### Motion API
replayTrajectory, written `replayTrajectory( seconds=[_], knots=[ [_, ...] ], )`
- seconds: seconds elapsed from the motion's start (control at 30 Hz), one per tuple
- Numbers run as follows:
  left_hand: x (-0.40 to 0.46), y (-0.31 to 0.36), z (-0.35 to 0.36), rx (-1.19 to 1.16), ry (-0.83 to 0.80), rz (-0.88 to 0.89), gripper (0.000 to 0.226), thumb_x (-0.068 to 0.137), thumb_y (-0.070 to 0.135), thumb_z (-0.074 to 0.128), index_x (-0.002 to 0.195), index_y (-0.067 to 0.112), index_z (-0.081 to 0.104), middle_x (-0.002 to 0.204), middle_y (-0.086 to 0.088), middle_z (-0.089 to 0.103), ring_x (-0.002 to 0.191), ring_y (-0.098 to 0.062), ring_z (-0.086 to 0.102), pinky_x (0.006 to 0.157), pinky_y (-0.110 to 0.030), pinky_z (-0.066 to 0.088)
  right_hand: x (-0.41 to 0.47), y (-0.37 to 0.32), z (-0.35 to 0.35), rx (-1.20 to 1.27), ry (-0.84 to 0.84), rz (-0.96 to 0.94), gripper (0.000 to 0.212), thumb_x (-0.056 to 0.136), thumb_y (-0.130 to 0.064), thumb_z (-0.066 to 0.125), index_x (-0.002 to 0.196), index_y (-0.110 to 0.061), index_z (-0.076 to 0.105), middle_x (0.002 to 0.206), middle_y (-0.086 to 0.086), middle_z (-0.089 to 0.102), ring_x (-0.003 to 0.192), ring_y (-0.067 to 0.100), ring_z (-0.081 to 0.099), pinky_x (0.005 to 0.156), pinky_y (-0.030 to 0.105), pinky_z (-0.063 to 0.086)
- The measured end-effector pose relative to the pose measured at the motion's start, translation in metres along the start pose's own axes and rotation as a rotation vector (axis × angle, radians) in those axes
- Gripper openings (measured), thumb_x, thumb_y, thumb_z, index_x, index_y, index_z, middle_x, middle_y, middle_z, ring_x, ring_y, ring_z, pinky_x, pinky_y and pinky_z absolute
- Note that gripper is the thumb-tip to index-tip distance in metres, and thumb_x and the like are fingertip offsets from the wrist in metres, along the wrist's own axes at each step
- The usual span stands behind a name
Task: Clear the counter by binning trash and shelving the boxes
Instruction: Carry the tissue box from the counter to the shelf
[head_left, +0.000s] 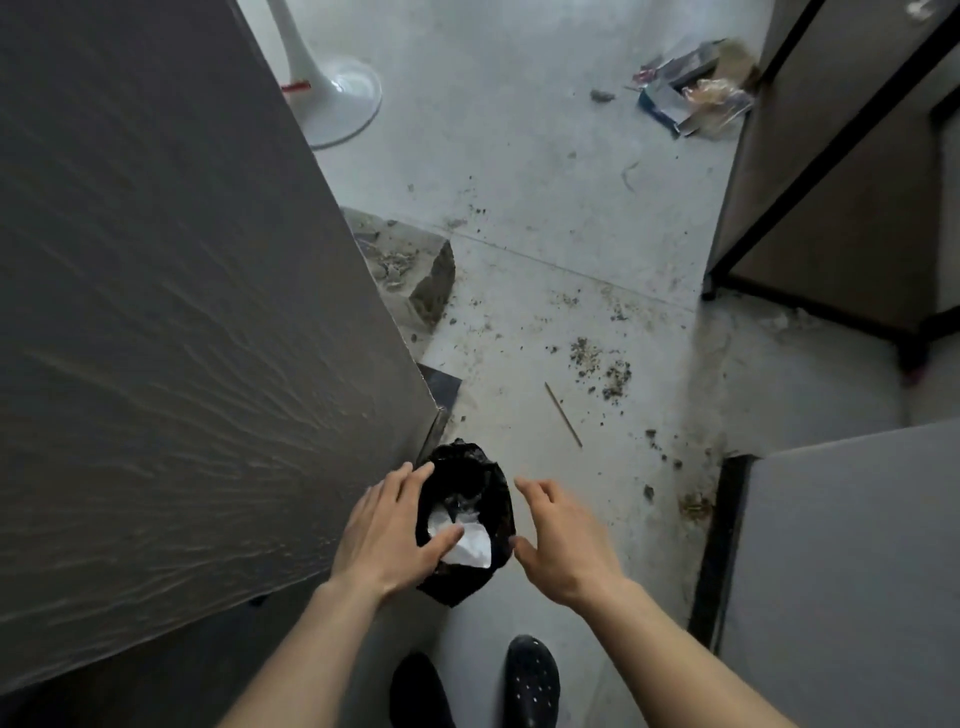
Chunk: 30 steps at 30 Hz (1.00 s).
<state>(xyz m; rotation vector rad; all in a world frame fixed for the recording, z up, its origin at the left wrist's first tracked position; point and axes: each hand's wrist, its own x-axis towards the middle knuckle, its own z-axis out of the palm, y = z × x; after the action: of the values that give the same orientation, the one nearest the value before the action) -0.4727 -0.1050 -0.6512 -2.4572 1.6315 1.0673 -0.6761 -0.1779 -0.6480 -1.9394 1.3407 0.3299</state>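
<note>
A small bin lined with a black bag (470, 488) stands on the floor at the corner of the grey counter (156, 312). White crumpled paper (467, 540) lies inside it. My left hand (387, 535) hovers over the bin's left rim, fingers spread, thumb touching the white paper. My right hand (558, 540) is open just right of the bin, fingers apart and holding nothing.
Dirt and a thin wooden stick (562, 414) litter the floor. A broken concrete block (410, 270) sits by the counter. A white pedestal base (337, 98) stands far back. Flattened boxes and wrappers (696, 93) lie beside a dark cabinet (841, 197). My shoes (530, 680) are below.
</note>
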Motion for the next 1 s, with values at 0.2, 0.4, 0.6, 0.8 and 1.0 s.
replayTrajectory(
  seconds=[0.2,0.4,0.6,0.8,1.0],
  knots=[
    [-0.051,0.065,-0.083,0.053,0.089,0.083,0.086,0.091,0.067,0.052,0.161,0.032,0.019,0.170,0.003,0.023,0.157,-0.018,0.021,0.128,-0.037,0.016,-0.057,-0.027,-0.083,-0.017,0.115,0.000,0.066,0.094,-0.041,0.056,0.153,-0.027,0.031,0.147,0.000,0.043,0.132,0.025,0.048,0.101,0.042,0.049],
    [-0.108,0.118,-0.159,0.136,0.160,0.169,0.091,0.087,0.073,0.051,0.162,0.034,0.016,0.171,0.003,0.021,0.158,-0.021,0.018,0.130,-0.040,0.012,-0.129,-0.060,-0.158,-0.116,0.218,-0.036,0.067,0.095,-0.039,0.057,0.153,-0.027,0.027,0.151,0.005,0.037,0.137,0.030,0.041,0.101,0.044,0.050],
    [-0.175,0.157,-0.218,0.220,0.205,0.267,0.095,0.085,0.076,0.052,0.162,0.035,0.016,0.171,-0.001,0.023,0.157,-0.022,0.021,0.129,-0.041,0.013,-0.214,-0.090,-0.209,-0.160,0.318,-0.004,0.067,0.094,-0.041,0.058,0.152,-0.026,0.029,0.150,0.006,0.039,0.135,0.031,0.043,0.102,0.046,0.048],
    [-0.260,0.168,-0.260,0.248,0.253,0.391,0.094,0.084,0.075,0.054,0.161,0.034,0.018,0.169,-0.001,0.028,0.155,-0.026,0.027,0.126,-0.042,0.020,-0.312,-0.124,-0.233,-0.187,0.429,0.040,0.066,0.093,-0.040,0.059,0.151,-0.025,0.033,0.146,0.005,0.043,0.133,0.030,0.046,0.100,0.045,0.048],
    [-0.346,0.163,-0.294,0.267,0.287,0.472,0.094,0.083,0.073,0.058,0.160,0.037,0.019,0.166,0.001,0.032,0.151,-0.025,0.033,0.122,-0.043,0.030,-0.397,-0.160,-0.233,-0.223,0.492,0.042,0.070,0.092,-0.044,0.062,0.153,-0.026,0.032,0.146,0.006,0.045,0.132,0.031,0.049,0.104,0.047,0.048]
  ],
)
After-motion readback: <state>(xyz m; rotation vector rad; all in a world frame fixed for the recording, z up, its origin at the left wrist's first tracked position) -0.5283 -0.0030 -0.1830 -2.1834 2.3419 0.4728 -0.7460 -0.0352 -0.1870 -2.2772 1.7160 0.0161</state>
